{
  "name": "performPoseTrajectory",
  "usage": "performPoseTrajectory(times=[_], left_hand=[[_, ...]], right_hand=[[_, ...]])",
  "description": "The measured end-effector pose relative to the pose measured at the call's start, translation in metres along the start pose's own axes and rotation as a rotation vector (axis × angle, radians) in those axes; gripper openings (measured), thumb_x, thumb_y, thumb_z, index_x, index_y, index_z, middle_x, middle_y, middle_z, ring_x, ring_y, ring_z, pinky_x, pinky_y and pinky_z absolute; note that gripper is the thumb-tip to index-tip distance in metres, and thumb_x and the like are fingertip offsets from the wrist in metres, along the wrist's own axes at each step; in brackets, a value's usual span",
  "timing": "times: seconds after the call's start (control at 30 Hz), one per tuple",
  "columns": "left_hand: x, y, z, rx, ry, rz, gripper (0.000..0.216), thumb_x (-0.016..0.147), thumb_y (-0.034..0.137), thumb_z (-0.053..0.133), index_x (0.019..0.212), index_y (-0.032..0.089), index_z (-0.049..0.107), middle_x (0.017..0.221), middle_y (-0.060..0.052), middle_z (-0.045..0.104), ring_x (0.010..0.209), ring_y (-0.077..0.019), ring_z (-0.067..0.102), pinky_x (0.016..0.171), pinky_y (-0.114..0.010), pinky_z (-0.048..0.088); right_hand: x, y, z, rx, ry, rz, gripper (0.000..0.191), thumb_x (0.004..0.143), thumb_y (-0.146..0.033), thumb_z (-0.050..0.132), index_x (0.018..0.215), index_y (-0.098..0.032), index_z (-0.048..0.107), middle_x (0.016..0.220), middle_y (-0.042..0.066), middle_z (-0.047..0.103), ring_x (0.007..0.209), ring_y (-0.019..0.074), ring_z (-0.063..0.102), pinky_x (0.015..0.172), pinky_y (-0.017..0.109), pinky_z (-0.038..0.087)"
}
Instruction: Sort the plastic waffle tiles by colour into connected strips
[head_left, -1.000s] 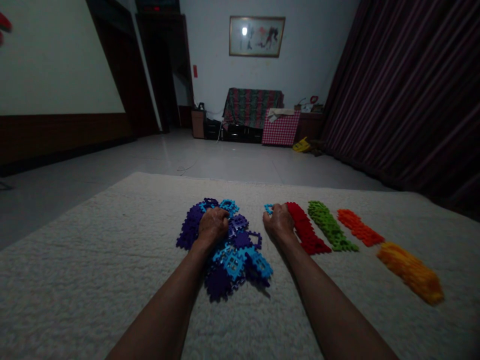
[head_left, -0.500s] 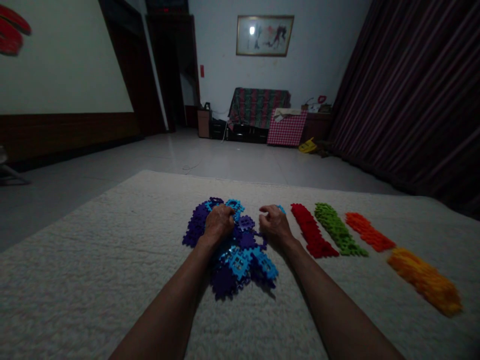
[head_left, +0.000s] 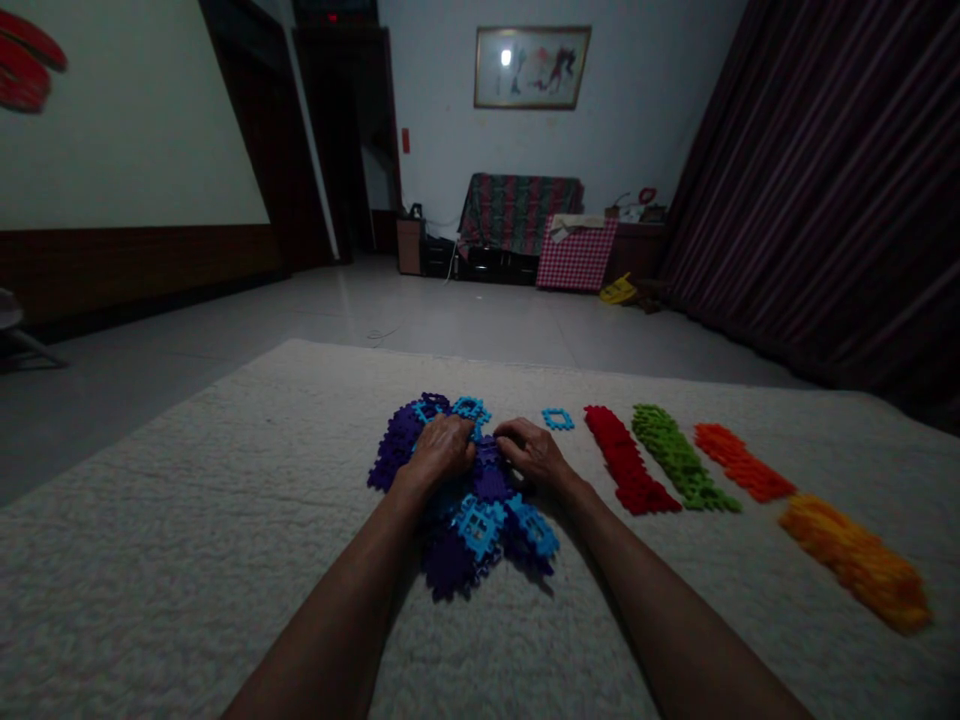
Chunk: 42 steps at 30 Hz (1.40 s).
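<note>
A heap of purple and light-blue interlocking plastic pieces (head_left: 469,520) lies on a cream rug (head_left: 187,560). My left hand (head_left: 441,450) rests on the heap with its fingers curled over pieces. My right hand (head_left: 531,452) sits on the heap's right side, fingers bent onto a purple piece. What either hand grips is hidden. A single light-blue piece (head_left: 558,419) lies alone just right of my right hand. Beyond it run a red row (head_left: 626,463), a green row (head_left: 679,459), an orange row (head_left: 741,463) and a yellow-orange row (head_left: 855,562).
The rug ends at a grey tiled floor (head_left: 450,320). At the far wall stand a covered bench (head_left: 517,215), a checked panel (head_left: 576,256) and a yellow object (head_left: 618,291). A dark striped curtain (head_left: 825,180) fills the right side.
My right hand has let go of the light-blue piece beside the red row and moved left onto the heap. My left hand has stayed on the heap.
</note>
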<state>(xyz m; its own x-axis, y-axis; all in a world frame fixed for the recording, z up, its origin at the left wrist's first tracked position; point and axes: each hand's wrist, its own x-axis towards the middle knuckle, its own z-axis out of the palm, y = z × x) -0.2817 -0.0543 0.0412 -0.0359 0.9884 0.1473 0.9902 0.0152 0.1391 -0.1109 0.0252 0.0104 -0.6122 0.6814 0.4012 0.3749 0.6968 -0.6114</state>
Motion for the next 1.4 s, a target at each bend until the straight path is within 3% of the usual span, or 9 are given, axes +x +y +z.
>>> performPoseTrajectory(times=[0.1, 0.2, 0.33, 0.53, 0.67, 0.9, 1.07, 1.2, 1.4], left_hand=[[-0.001, 0.000, -0.001, -0.005, 0.010, -0.009, 0.033, 0.085, 0.017, 0.051, 0.114, 0.018, 0.066, 0.114, -0.013, 0.068, 0.109, -0.0258, 0.059, 0.098, -0.039, 0.045], [-0.001, -0.001, -0.004, -0.019, -0.007, -0.024, 0.032, 0.083, 0.016, 0.050, 0.108, 0.018, 0.070, 0.112, -0.014, 0.069, 0.107, -0.0261, 0.060, 0.096, -0.038, 0.046], [0.000, -0.005, -0.009, -0.063, -0.020, -0.065, 0.032, 0.082, 0.015, 0.047, 0.098, 0.019, 0.074, 0.107, -0.011, 0.072, 0.103, -0.0239, 0.063, 0.095, -0.035, 0.048], [0.002, -0.008, -0.008, -0.108, -0.014, -0.162, 0.033, 0.083, 0.016, 0.046, 0.095, 0.020, 0.077, 0.098, -0.010, 0.075, 0.098, -0.0204, 0.067, 0.090, -0.030, 0.050], [0.003, -0.007, -0.008, -0.145, -0.011, -0.245, 0.032, 0.087, 0.019, 0.046, 0.095, 0.019, 0.077, 0.099, -0.013, 0.075, 0.098, -0.0224, 0.068, 0.087, -0.031, 0.051], [-0.003, -0.009, -0.012, -0.177, -0.048, -0.248, 0.029, 0.089, 0.024, 0.049, 0.094, 0.018, 0.076, 0.097, -0.014, 0.075, 0.096, -0.0244, 0.069, 0.085, -0.032, 0.051], [-0.010, -0.010, -0.011, -0.156, -0.076, -0.239, 0.029, 0.088, 0.023, 0.048, 0.092, 0.018, 0.077, 0.095, -0.014, 0.076, 0.095, -0.0252, 0.070, 0.082, -0.032, 0.052], [-0.014, -0.006, -0.014, -0.135, -0.085, -0.287, 0.029, 0.086, 0.021, 0.049, 0.095, 0.018, 0.077, 0.099, -0.014, 0.076, 0.096, -0.0244, 0.070, 0.082, -0.030, 0.052], [-0.028, 0.009, -0.011, -0.146, 0.032, -0.381, 0.036, 0.087, 0.016, 0.044, 0.107, 0.023, 0.073, 0.110, -0.010, 0.072, 0.106, -0.0219, 0.065, 0.090, -0.030, 0.049]], right_hand=[[0.000, 0.003, 0.003, 0.044, 0.015, 0.012, 0.018, 0.085, -0.025, 0.051, 0.085, -0.018, 0.068, 0.084, 0.004, 0.067, 0.083, 0.0167, 0.062, 0.080, 0.029, 0.047], [0.003, 0.010, 0.009, 0.029, 0.126, 0.008, 0.020, 0.085, -0.027, 0.050, 0.078, -0.018, 0.068, 0.082, 0.005, 0.067, 0.082, 0.0182, 0.062, 0.079, 0.030, 0.048], [0.024, 0.020, 0.017, 0.029, 0.192, -0.025, 0.024, 0.083, -0.022, 0.049, 0.096, -0.019, 0.069, 0.101, 0.008, 0.068, 0.092, 0.0190, 0.063, 0.085, 0.033, 0.050], [0.074, 0.014, 0.031, -0.104, -0.080, 0.004, 0.054, 0.074, -0.017, 0.060, 0.128, -0.021, 0.060, 0.134, 0.009, 0.057, 0.125, 0.0231, 0.051, 0.105, 0.038, 0.041], [0.089, 0.003, 0.036, -0.226, -0.249, 0.117, 0.058, 0.071, -0.024, 0.068, 0.129, -0.023, 0.060, 0.131, 0.009, 0.059, 0.120, 0.0287, 0.054, 0.101, 0.040, 0.043], [0.070, -0.015, 0.027, -0.277, -0.243, 0.136, 0.038, 0.076, -0.027, 0.066, 0.114, -0.023, 0.071, 0.113, 0.009, 0.067, 0.104, 0.0239, 0.060, 0.089, 0.030, 0.045], [0.048, -0.028, 0.019, -0.301, -0.222, 0.204, 0.026, 0.071, -0.024, 0.066, 0.094, -0.020, 0.076, 0.098, 0.008, 0.070, 0.089, 0.0219, 0.063, 0.075, 0.027, 0.045], [0.028, -0.030, 0.018, -0.282, -0.163, 0.249, 0.024, 0.070, -0.022, 0.065, 0.091, -0.018, 0.075, 0.098, 0.009, 0.069, 0.088, 0.0214, 0.063, 0.075, 0.026, 0.045], [0.010, -0.026, 0.024, -0.186, -0.019, 0.299, 0.023, 0.070, -0.021, 0.066, 0.091, -0.017, 0.073, 0.098, 0.010, 0.069, 0.091, 0.0207, 0.063, 0.083, 0.027, 0.046]])
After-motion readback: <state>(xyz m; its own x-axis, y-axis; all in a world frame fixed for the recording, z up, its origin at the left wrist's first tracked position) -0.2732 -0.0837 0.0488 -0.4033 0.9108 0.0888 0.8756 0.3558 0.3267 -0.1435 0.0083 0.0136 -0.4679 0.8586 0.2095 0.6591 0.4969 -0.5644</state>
